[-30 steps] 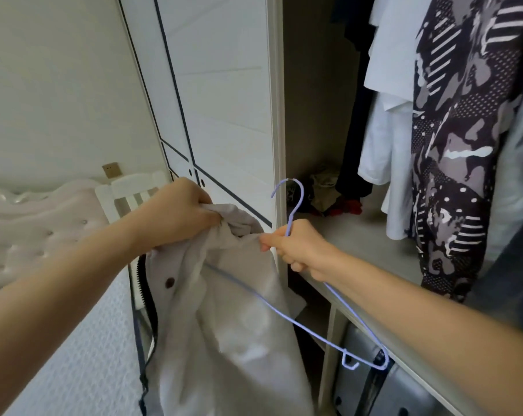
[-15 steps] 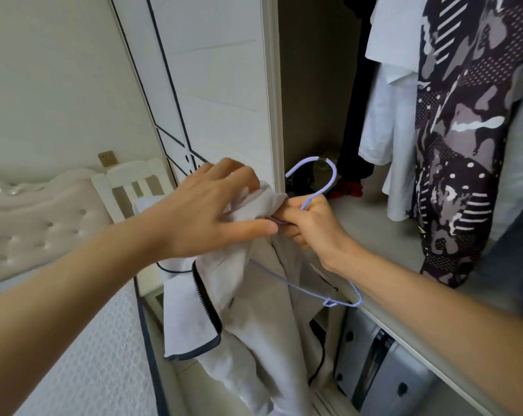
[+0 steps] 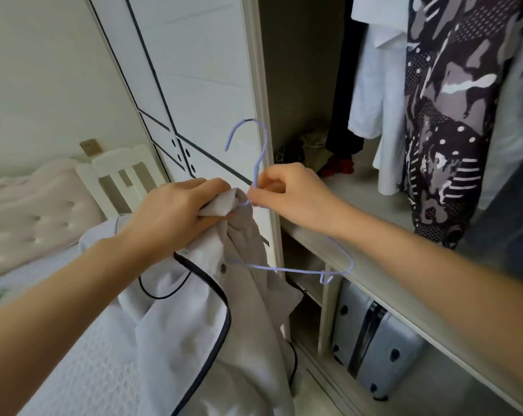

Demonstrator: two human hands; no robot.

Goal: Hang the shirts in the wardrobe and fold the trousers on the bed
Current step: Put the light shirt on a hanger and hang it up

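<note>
Left hand [image 3: 176,214] fingers bunching soft pale shirt [image 3: 212,310] collar, right hand [image 3: 287,193] fingers pinching thin lilac wire hanger [image 3: 258,163] neck, curved hook above fingers

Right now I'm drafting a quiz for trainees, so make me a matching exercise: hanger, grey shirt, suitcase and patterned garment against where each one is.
Things:
1. lilac hanger
2. grey shirt
3. suitcase
4. patterned garment

Places:
A. under the wardrobe shelf
B. gripped by the left hand
C. hanging above that shelf
D. pinched by the right hand

Pairs: 1-D; 2-B; 3-A; 4-C
</note>
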